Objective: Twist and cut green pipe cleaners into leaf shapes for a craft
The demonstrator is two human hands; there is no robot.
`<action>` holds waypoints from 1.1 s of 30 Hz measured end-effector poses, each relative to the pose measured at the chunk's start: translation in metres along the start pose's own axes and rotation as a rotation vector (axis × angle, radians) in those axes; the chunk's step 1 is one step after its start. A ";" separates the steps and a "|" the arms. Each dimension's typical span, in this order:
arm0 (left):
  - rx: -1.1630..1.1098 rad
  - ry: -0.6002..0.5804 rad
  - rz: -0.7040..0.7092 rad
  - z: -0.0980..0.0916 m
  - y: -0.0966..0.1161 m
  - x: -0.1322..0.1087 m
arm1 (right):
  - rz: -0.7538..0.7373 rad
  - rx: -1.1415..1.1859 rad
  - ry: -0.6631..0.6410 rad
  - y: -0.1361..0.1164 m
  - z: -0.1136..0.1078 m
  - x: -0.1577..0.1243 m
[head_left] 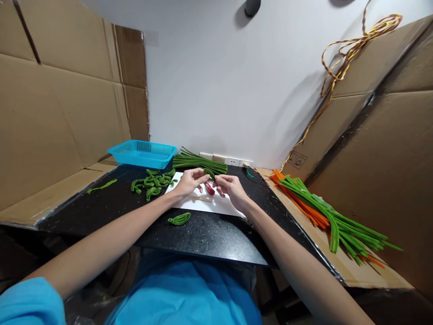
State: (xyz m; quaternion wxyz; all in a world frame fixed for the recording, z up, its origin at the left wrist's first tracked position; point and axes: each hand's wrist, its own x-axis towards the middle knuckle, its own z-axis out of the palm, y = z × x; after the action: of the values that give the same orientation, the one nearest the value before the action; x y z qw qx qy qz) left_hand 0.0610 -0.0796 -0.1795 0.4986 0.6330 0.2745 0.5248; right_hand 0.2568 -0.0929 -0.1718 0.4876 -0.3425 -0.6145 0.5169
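My left hand [192,183] and my right hand [230,187] meet above a white sheet [223,207]. Between their fingertips is a dark green pipe cleaner piece [209,173], bent into a leaf-like loop; both hands pinch it. Just below the fingers a small red object [210,188] shows, its kind unclear. A thin tan stick or strip [199,198] lies across the sheet. Closer to me, a bent green pipe cleaner leaf [179,219] rests on the black tabletop. To the left of the sheet lies a pile of similar curled green pieces [154,183].
A blue plastic basket [142,155] stands at the back left. Behind my hands lies a bundle of straight green pipe cleaners [199,162], near a power strip [233,161]. Orange stems [304,203] and bright green stems [338,221] lie at right. Cardboard walls [61,104] flank the table.
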 end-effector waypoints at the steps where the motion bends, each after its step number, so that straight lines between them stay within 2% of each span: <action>1: 0.004 0.018 0.000 0.000 0.000 0.000 | 0.019 -0.009 -0.033 -0.001 0.000 -0.001; 5: 0.042 0.049 -0.022 -0.002 -0.003 -0.001 | 0.090 -0.087 -0.151 -0.003 0.002 -0.004; 15: 0.101 0.093 -0.046 -0.002 -0.004 -0.002 | -0.035 -0.118 -0.064 -0.002 0.004 -0.003; 19: 0.087 0.058 -0.065 0.000 -0.002 -0.005 | -0.012 -0.091 -0.138 -0.005 0.000 -0.004; 24: 0.061 -0.073 -0.061 -0.005 0.001 -0.004 | -0.008 -0.098 -0.209 -0.007 0.003 -0.007; 29: 0.070 -0.105 -0.100 -0.010 -0.002 -0.004 | -0.043 -0.182 -0.167 -0.001 0.007 -0.007; 33: 0.072 -0.047 -0.095 -0.009 -0.005 -0.004 | -0.079 -0.245 -0.086 0.004 0.005 -0.004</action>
State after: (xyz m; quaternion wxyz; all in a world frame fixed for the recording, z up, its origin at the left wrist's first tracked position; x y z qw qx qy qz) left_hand 0.0525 -0.0780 -0.1855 0.5061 0.6489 0.3111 0.4755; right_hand 0.2530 -0.0969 -0.1763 0.4351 -0.3525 -0.7066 0.4326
